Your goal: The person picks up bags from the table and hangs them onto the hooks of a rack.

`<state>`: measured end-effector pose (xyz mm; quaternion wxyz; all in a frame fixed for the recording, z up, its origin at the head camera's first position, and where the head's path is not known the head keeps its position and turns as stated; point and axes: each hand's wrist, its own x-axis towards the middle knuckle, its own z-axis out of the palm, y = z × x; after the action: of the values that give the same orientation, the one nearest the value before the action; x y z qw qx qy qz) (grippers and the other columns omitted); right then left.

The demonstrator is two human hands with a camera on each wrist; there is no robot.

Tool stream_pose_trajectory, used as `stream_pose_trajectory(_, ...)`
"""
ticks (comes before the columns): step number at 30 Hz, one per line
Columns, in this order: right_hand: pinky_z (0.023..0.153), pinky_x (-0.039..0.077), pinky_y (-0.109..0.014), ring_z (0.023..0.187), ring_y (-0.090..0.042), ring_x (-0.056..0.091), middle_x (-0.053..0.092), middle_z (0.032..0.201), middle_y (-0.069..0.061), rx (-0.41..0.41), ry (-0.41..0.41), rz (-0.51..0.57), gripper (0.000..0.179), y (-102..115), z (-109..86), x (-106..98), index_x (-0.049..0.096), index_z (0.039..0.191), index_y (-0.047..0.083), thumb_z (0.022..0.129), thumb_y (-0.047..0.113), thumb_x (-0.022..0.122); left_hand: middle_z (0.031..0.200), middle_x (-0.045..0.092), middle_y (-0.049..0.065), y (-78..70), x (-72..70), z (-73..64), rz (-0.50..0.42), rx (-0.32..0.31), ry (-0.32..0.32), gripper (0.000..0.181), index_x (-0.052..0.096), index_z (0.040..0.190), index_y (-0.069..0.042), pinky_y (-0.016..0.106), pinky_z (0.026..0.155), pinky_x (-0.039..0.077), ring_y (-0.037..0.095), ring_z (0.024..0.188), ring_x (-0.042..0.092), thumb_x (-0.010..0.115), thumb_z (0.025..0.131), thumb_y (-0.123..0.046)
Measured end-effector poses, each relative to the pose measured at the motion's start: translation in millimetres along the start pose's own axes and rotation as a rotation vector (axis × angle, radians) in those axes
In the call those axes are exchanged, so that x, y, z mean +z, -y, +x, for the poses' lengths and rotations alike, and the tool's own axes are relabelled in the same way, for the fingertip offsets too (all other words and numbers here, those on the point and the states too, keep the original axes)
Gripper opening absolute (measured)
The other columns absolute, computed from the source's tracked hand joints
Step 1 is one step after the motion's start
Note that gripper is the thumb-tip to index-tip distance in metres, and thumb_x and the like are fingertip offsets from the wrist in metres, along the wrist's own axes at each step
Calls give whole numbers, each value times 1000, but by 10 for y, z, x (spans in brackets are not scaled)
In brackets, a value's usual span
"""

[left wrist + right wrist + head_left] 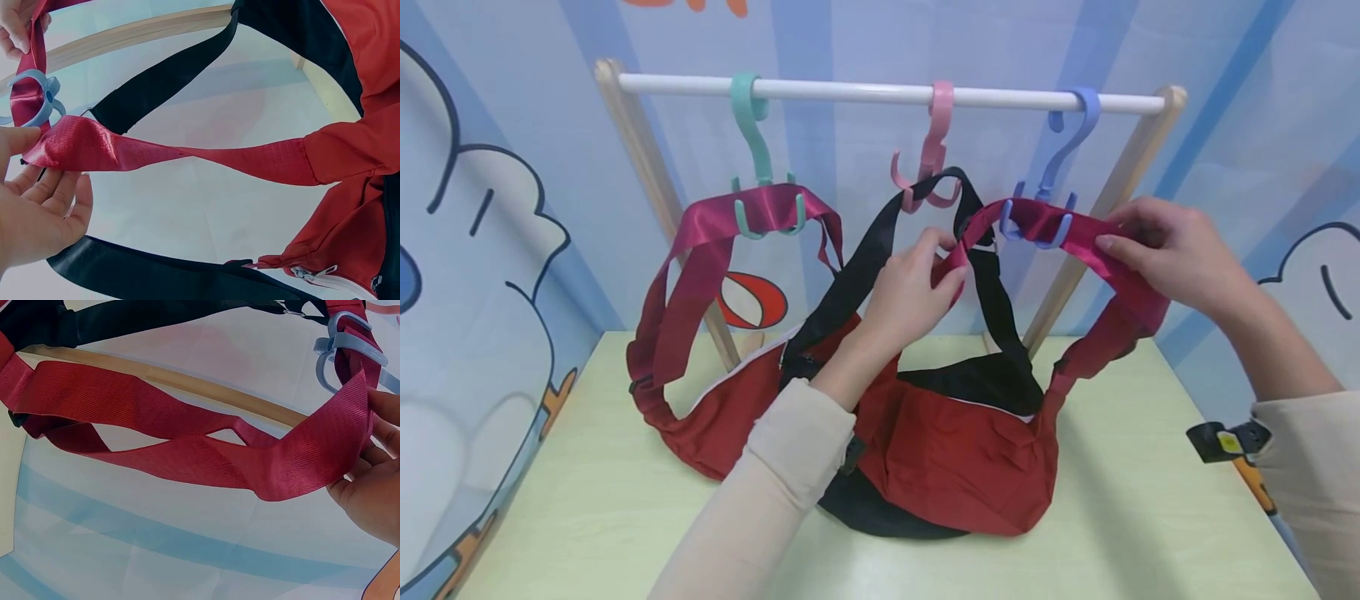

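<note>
A crimson strap (1093, 237) of the front red bag (970, 458) lies over the prongs of the blue hook (1060, 183). Just left of that hook, my left hand (902, 296) pinches the strap, thumb on one side and fingers on the other, as the left wrist view shows. My right hand (1176, 250) pinches the same strap to the right of the hook; in the right wrist view the strap (306, 437) drops from there in a loop. A black strap (880, 237) rises to the pink hook (936, 158), and another crimson strap (760, 208) hangs over the green hook (752, 133).
A white rail (850, 87) on wooden posts (1138, 158) carries the hooks. At the left another red bag (707, 442) rests on the pale table (572, 517), and a black bag (887, 508) lies partly hidden under the front one. A printed backdrop (865, 33) stands behind.
</note>
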<state>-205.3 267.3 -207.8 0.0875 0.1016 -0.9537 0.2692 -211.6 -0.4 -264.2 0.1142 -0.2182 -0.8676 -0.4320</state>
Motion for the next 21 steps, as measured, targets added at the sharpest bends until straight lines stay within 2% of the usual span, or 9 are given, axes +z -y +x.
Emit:
stream_pose_trajectory(9, 60, 47, -30, 100, -38, 47, 50, 113, -20, 11, 0, 12, 43, 10, -22, -42, 47, 125, 3, 90, 26, 57, 94, 61, 5, 19, -42, -27, 3, -6, 27, 32, 48, 118, -9, 23, 68, 48, 14, 80, 56, 57, 90, -20)
stream_pose_trajectory(16, 72, 43, -47, 107, -39, 43, 48, 119, -19, -12, -16, 18, 43, 13, -33, -77, 46, 127, 4, 91, 26, 55, 101, 60, 7, 40, -79, -48, 0, -26, 30, 33, 47, 119, -8, 27, 73, 49, 17, 89, 56, 59, 89, -19)
stream_pose_trajectory(21, 77, 38, -34, 108, -33, 42, 50, 119, -17, -49, -35, 6, 42, 4, -45, -91, 48, 125, 3, 92, 28, 54, 104, 58, 7, 74, -100, -65, 3, -38, 25, 34, 47, 119, -8, 28, 75, 49, 18, 94, 55, 60, 89, -19)
